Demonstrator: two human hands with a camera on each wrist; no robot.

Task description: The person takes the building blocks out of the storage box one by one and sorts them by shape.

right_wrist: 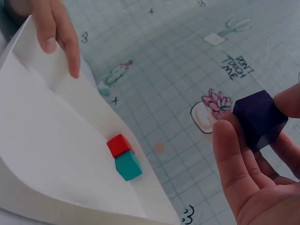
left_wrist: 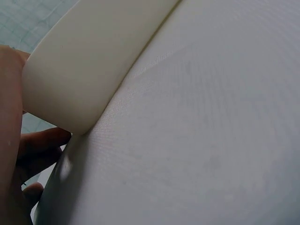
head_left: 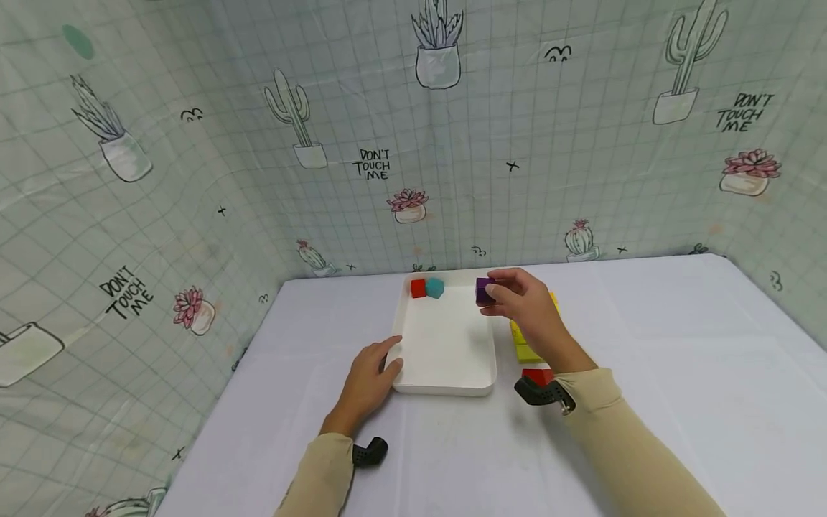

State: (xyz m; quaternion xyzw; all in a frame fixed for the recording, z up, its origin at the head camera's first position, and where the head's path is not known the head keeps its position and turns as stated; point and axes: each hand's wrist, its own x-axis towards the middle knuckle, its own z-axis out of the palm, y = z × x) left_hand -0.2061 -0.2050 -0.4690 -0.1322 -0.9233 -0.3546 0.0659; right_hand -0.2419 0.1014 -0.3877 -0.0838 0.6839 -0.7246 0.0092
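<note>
My right hand [head_left: 526, 305] pinches a dark purple block [head_left: 484, 291] between thumb and fingers, up over the far right part of a white tray [head_left: 446, 392]. In the right wrist view the purple block [right_wrist: 260, 120] shows flat faces and sharp edges. My left hand [head_left: 368, 380] grips the tray's left side, thumb and index finger over the rim and other fingers outside the wall [left_wrist: 89, 65]. In the tray's far left corner a red block [head_left: 418, 288] and a teal block [head_left: 435, 288] sit side by side.
Right of the tray, partly hidden under my right arm, lie yellow blocks [head_left: 526, 352] and a red block [head_left: 538, 375]. A white cloth [head_left: 665, 359] covers the table. Behind it hangs a grid-patterned curtain [head_left: 478, 122] with cactus prints.
</note>
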